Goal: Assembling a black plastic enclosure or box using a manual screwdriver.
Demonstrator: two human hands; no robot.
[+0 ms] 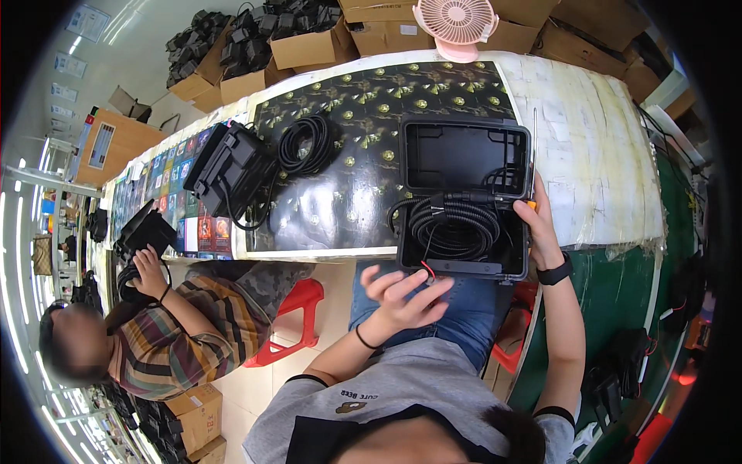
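An opened black plastic box [466,267] stands at the table's near edge, its lid [464,157] tipped back. A coil of black cable [452,230] fills the lower half. From its near side pokes a short red wire [427,267]. My left hand [406,298] is just below that wire, fingers apart, the fingertips close to its end. At the box's right side is my right hand [541,224], closed around what looks like a screwdriver [535,131] with orange on its handle. The thumb rests by the box's edge; most of the handle is hidden.
To the left on the table lie another black box [230,166] and a coiled cable [305,145]. A co-worker [174,325] sits at the left, holding a black box [144,230]. A pink fan [457,23] stands at the far edge, before cartons [309,48].
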